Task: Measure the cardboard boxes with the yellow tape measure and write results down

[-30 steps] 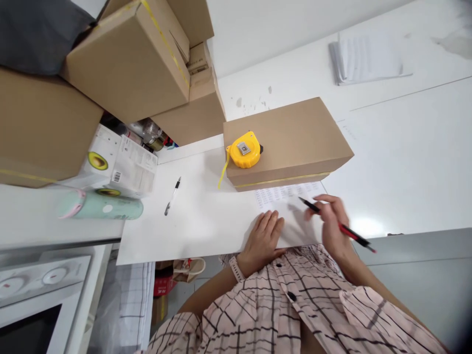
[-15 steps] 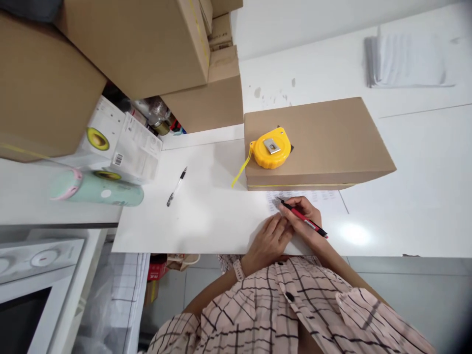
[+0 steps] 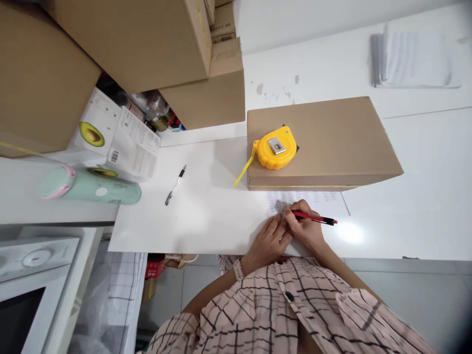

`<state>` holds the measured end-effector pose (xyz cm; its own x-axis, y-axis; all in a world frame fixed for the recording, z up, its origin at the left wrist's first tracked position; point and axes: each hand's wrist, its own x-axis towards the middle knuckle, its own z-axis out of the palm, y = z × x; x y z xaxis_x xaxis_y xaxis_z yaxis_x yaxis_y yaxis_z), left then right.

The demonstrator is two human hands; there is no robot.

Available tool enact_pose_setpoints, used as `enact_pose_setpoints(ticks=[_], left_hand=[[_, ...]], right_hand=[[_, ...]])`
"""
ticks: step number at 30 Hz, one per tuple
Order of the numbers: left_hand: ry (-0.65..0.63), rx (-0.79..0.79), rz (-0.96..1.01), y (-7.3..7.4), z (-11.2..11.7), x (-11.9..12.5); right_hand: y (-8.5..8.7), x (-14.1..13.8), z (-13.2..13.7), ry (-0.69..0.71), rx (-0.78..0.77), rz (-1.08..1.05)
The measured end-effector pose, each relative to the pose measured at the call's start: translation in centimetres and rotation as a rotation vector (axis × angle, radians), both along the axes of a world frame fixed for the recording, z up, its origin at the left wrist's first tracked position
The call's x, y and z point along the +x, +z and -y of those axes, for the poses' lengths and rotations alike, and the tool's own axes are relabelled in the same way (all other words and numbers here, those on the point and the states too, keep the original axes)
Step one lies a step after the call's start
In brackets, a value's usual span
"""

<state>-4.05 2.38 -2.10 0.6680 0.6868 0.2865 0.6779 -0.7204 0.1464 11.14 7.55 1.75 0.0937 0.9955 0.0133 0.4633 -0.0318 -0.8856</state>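
My right hand [image 3: 306,224] is closed around a red and black pen [image 3: 313,216], its tip down at a sheet of paper with rows of small writing [image 3: 324,197]. Part of that sheet lies under my hands or out of sight by the box. My left hand [image 3: 271,237] rests flat on the paper's near left part, fingers stretched out and touching the right hand. Just beyond the sheet sits a closed cardboard box [image 3: 332,137]. On its left end lies a yellow tape measure [image 3: 277,148] with a yellow wrist strap.
A clear pen with a black grip [image 3: 176,185] lies left on the white table [image 3: 214,216]. Farther left are a mint-green bottle [image 3: 110,189], an avocado-print carton [image 3: 129,142] and stacked cardboard boxes [image 3: 147,44]. Papers [image 3: 416,59] lie at the far right.
The pen in my right hand has swung from slanting toward me to nearly sideways, its tip slightly lower and to the right. My left hand stays in place. The view has shifted slightly.
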Motion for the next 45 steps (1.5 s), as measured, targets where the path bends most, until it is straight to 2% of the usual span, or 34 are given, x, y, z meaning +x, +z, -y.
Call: enact_pose_setpoints(ticks=[10,17,27,32,37,45], left_hand=[[0.025,0.145,0.038,-0.51,-0.13,0.16],[0.041,0.187,0.051,-0.08,-0.32,0.19],[0.019,0.119,-0.025,-0.43,-0.08,0.14],[0.046,0.155,0.032,-0.36,-0.13,0.16],[0.001,0.071,-0.069,-0.57,-0.03,0.01],[-0.018,0.031,-0.088,-0.66,0.03,-0.13]], right_hand=[[-0.19,-0.07,-0.02,0.011,0.029,0.052],[-0.11,-0.14,-0.11,0.038,0.043,0.057],[-0.36,-0.05,-0.09,0.019,0.049,0.044],[-0.52,0.01,-0.13,0.015,0.056,0.019],[-0.79,0.11,-0.08,0.002,0.056,0.048],[-0.94,0.07,-0.06,0.016,0.075,0.013]])
